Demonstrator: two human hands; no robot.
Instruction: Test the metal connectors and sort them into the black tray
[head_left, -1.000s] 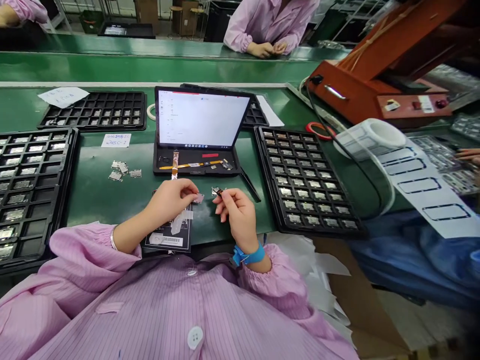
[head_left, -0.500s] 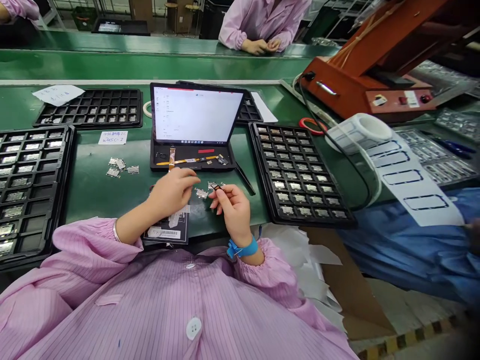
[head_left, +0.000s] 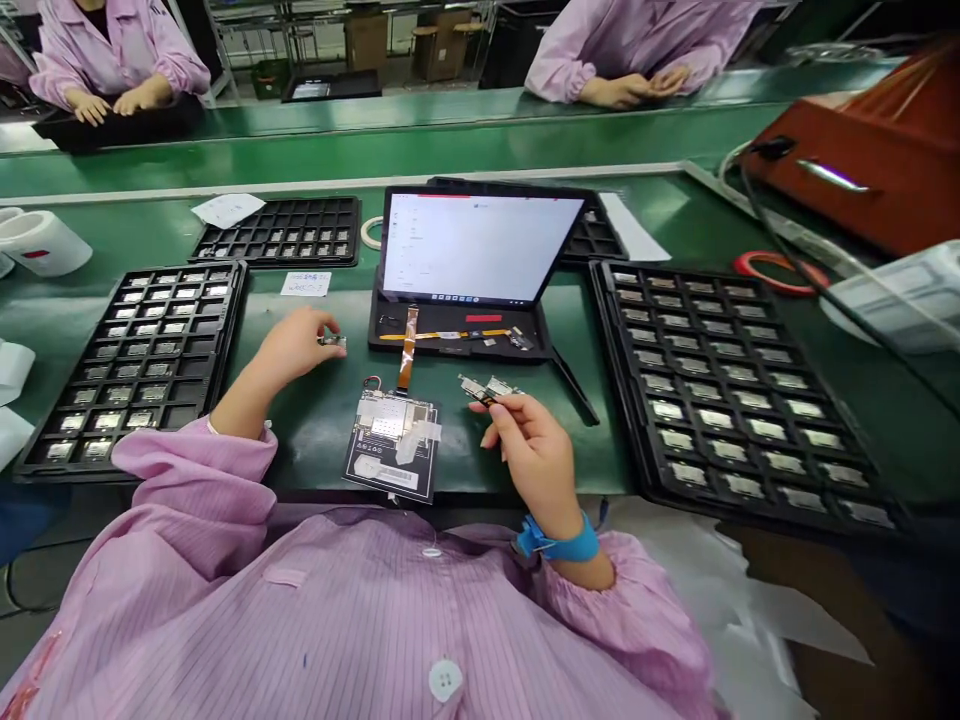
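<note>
Left hand (head_left: pixel 291 345): low at the green bench (head_left: pixel 311 440), thumb and fingertips bent close together at a small metal-faced board (head_left: pixel 332 342). Cannot tell whether I pinch it or only touch it.

Right hand (head_left: pixel 534 450): thumb and forefinger closed on a narrow dark piece (head_left: pixel 491 399), its far end overlapping small loose boards (head_left: pixel 472 387) on the bench. Other fingers curled under. Blue strap (head_left: pixel 559 542) round this wrist.

Between my hands: a flat black circuit panel (head_left: pixel 390 445) with pale tape across it. An orange ribbon cable (head_left: pixel 407 350) runs from its top edge to the lit screen (head_left: pixel 476 245).

Trays of metal-faced boards to either side: left tray (head_left: pixel 189 366) partly filled, right tray (head_left: pixel 628 400) fuller. Black stick-like tool (head_left: pixel 576 387) lies between screen and right tray.
</note>
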